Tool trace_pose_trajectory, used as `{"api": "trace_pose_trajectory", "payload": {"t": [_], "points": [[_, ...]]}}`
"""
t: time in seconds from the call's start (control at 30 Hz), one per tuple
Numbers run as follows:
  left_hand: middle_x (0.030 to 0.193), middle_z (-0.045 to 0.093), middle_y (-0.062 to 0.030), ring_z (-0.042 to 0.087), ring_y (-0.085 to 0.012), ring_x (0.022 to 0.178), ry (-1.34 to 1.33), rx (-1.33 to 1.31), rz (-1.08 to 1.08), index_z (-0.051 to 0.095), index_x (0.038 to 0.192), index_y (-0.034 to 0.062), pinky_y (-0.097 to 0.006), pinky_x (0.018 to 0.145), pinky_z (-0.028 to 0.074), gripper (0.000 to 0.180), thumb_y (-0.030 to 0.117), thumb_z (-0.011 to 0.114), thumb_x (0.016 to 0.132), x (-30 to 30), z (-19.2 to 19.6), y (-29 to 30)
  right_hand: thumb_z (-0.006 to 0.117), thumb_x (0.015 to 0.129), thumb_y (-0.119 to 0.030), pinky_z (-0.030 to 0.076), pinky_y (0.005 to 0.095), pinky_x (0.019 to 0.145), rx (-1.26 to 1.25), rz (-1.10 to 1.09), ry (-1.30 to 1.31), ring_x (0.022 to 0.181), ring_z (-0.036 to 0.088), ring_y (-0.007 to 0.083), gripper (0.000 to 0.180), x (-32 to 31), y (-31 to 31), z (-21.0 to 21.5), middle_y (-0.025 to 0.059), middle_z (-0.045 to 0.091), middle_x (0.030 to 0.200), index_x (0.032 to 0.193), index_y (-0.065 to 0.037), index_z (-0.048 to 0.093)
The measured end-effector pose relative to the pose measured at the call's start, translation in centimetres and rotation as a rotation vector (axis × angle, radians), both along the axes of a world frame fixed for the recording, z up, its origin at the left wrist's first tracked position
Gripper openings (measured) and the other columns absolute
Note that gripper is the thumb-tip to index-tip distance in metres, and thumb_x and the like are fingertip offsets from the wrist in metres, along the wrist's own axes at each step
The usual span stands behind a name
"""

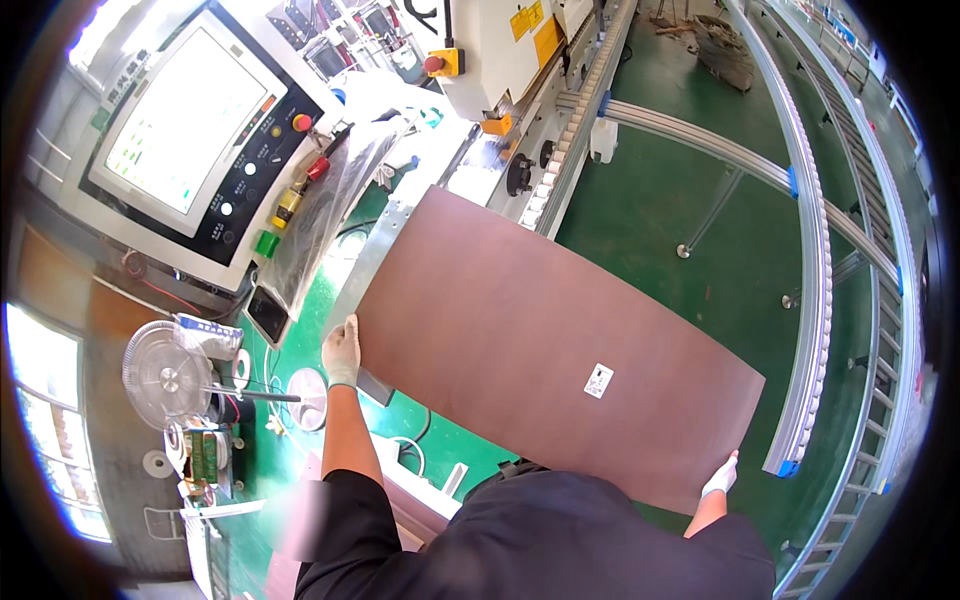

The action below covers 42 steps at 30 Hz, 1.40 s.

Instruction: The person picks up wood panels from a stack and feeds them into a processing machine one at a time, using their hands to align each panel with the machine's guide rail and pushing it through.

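Note:
A large reddish-brown rectangular panel [520,320] lies across the middle of the view, turned at a slant in front of my body. On its face, toward the right, is a small white label [599,381]. My left hand [342,352], in a white glove, grips the panel's left edge, its fingers partly hidden at the board. Gloved in white too, my right hand [720,476] holds the lower right end, with part of its fingers out of sight beneath. The panel's far left corner reaches over a metal machine bed [375,245].
Upper left stands a control console [190,130] with a lit screen and a red stop button [302,123]. A roller conveyor frame [810,300] curves along the right, and a roller track [575,130] runs beside the machine. A pedestal fan [168,378] stands at left.

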<state>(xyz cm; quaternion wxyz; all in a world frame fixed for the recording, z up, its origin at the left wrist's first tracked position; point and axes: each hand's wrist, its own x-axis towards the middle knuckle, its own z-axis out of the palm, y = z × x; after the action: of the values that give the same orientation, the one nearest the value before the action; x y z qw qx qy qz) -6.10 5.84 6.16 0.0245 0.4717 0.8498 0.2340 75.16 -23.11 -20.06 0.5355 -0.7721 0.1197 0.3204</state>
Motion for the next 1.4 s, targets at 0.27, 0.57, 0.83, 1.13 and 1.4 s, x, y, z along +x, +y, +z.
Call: {"api": "trace_pose_trajectory", "payload": {"t": [0.27,0.57,0.83,1.13,1.4], "points": [[0.094,0.069,-0.0218,0.064,-0.0429,0.091,0.187,-0.055,-0.057,0.072,0.096,0.0041,-0.051,0.082,0.048,0.046,0.045,0.05,0.099,1.6,-0.9,-0.9,0.053,0.098,-0.061,0.029,0.0396,0.118,-0.156,0.196,-0.166,0.14,0.042,0.0258,0.082,3.6,0.1,2.0,0.0137,0.044,0.155,0.146,0.005,0.046],[0.107,0.064,-0.0163,0.059,-0.0382,0.102,0.173,0.338,-0.003,0.069,0.119,0.0093,-0.049,0.093,0.044,0.033,0.025,0.067,0.09,2.9,-4.6,-1.9,0.048,0.097,-0.069,0.021,0.0457,0.123,-0.094,0.386,-0.09,0.15,0.027,0.0287,0.095,11.1,0.8,7.3,0.0144,0.028,0.164,0.156,0.002,0.028],[0.119,0.061,-0.0087,0.053,-0.033,0.119,0.188,0.268,-0.282,0.067,0.122,0.0087,-0.051,0.106,0.035,0.043,0.024,0.069,0.083,4.3,-3.2,-2.4,0.05,0.096,-0.068,0.027,0.046,0.12,-0.335,0.404,-0.398,0.148,0.03,0.0279,0.091,10.0,2.6,13.7,0.0117,0.028,0.164,0.158,-0.005,0.028],[0.153,0.044,-0.013,0.03,-0.0408,0.145,0.219,-0.057,-0.29,0.053,0.143,0.0098,-0.058,0.121,0.015,0.057,0.039,0.056,0.094,4.4,-3.0,-0.5,0.046,0.099,-0.066,0.037,0.0424,0.114,-0.42,0.411,-0.425,0.135,0.049,0.032,0.087,13.3,8.9,17.1,0.0154,0.047,0.152,0.152,0.002,0.038],[0.156,0.039,-0.0138,0.027,-0.0414,0.147,0.179,-0.149,-0.302,0.047,0.148,0.0082,-0.059,0.121,0.014,0.062,0.041,0.053,0.095,5.8,-2.8,3.4,0.044,0.099,-0.066,0.039,0.0409,0.111,-0.564,0.373,-0.58,0.132,0.052,0.0328,0.084,14.2,15.0,17.7,0.0167,0.053,0.147,0.146,0.003,0.046]]}}
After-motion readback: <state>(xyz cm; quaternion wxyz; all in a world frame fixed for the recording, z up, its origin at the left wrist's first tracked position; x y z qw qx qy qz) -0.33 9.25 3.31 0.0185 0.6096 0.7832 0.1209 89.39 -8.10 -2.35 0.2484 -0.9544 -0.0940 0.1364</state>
